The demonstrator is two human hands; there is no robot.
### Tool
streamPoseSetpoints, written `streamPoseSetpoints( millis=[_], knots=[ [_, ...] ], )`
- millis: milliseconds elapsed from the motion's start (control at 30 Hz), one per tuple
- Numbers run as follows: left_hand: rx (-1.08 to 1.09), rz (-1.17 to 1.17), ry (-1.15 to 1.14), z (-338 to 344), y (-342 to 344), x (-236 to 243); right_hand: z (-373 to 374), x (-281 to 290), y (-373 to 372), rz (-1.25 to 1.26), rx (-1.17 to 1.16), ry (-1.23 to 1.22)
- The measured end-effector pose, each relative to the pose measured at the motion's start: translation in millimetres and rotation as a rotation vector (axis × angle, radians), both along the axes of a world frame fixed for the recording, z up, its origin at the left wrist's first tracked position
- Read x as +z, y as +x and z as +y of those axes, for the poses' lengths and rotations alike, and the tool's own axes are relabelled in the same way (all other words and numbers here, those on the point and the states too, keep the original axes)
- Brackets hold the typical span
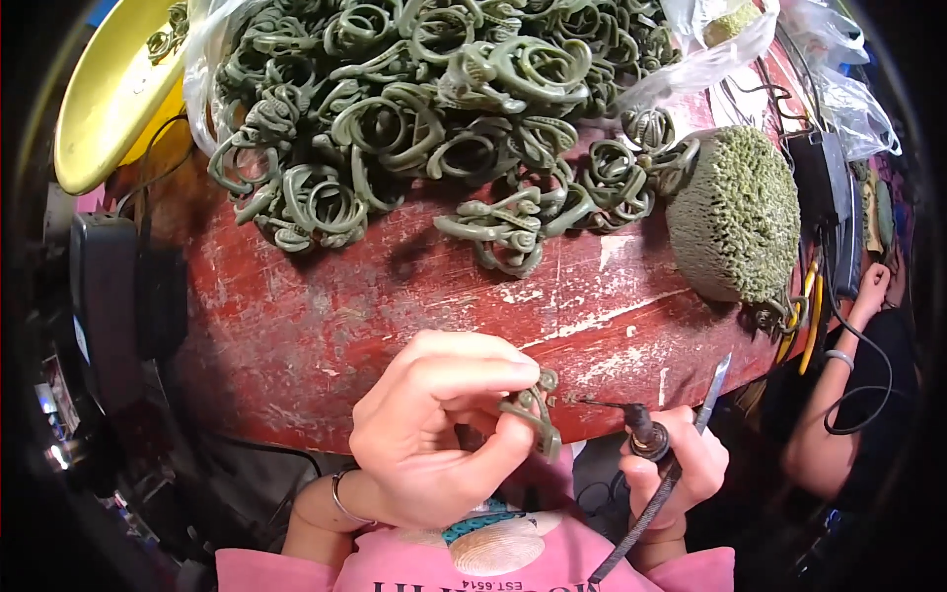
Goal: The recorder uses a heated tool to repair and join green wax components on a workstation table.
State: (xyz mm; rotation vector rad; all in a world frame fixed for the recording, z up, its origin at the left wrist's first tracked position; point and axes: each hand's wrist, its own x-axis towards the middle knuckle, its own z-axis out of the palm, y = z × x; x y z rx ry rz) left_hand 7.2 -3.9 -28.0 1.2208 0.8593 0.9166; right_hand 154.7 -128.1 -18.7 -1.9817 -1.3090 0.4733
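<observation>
In the left hand [429, 429] — a green piece [544, 426] (smooth, curled).

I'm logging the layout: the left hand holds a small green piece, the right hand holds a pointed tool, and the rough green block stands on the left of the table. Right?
Not quite: the rough green block stands on the right of the table, as the head view shows. The left hand holds a small green piece, the right hand a pointed tool.

- Across your pink shirt [395, 562], large dark lettering [424, 589] runs, cut off by the lower edge.
- Amid it, you have a smaller line of letters and digits [491, 584], probably upside down.
</observation>
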Motion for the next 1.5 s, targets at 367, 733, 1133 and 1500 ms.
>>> streamPoseSetpoints(
  millis=[367,733,1133,1500],
  knots=[
    [-0.223,0.073,0.145,6.9,-9.5,-0.2,5.0,6.4,-2.7,-0.149,0.051,-0.079],
    [-0.221,0.055,0.116,8.0,-9.8,0.1,6.9,4.5,-2.2,-0.144,0.055,-0.062],
    [-0.205,0.063,0.105,7.5,-9.2,0.8,6.9,5.5,-2.7,-0.148,0.047,-0.073],
    [-0.197,0.054,0.11,8.1,-8.8,0.9,8.7,7.1,-2.7,-0.131,0.041,-0.079]
  ],
)
